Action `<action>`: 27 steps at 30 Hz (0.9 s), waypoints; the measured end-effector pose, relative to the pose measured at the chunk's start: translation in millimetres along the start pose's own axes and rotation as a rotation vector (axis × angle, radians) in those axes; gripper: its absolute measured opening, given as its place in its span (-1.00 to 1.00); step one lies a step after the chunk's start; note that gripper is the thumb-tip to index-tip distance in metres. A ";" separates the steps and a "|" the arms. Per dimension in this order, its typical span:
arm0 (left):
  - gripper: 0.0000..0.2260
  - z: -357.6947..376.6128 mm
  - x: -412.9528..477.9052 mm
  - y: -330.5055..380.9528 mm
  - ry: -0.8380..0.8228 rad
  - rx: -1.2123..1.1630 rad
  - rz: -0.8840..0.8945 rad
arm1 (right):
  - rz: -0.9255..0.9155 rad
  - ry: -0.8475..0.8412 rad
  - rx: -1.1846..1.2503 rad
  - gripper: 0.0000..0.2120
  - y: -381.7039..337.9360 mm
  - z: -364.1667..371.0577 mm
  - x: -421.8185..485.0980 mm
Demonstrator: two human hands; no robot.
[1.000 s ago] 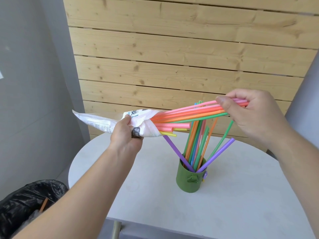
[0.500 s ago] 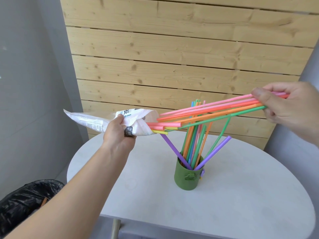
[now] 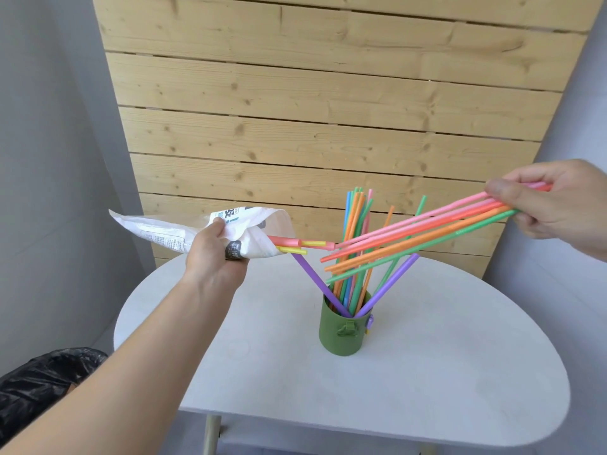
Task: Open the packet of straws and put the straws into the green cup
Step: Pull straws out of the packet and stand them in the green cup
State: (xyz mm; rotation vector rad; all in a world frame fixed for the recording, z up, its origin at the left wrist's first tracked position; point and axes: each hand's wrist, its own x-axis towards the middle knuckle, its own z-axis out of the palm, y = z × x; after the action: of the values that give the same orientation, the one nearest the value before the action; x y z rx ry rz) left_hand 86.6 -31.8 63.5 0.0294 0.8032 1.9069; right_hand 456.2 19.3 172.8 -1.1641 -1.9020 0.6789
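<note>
Right hand (image 3: pixel 555 205) pinched on a bundle of straws (image 3: pixel 423 233) now clear of the packet (image 3: pixel 249 231) gripped in left hand (image 3: pixel 213 254), above green cup (image 3: pixel 345 333) — ready for dropping in; few left.

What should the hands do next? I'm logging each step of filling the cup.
Probably swing the right hand over the green cup and tip its bunch of straws upright to drop in. The bunch looks clear of the packet mouth and lies slanted above the cup. A few straws remain in the packet, held by the left hand.
</note>
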 end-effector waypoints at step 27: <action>-0.72 -2.5 3.8 -21.1 -0.011 0.053 -0.067 | -0.003 -0.176 -0.398 -0.73 -27.8 5.3 10.4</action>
State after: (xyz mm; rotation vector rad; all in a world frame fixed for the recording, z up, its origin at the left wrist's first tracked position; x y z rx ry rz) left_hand 100.8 -24.6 49.0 0.0449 0.8368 1.8205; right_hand 435.7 16.4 194.8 -1.3802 -2.2572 0.4201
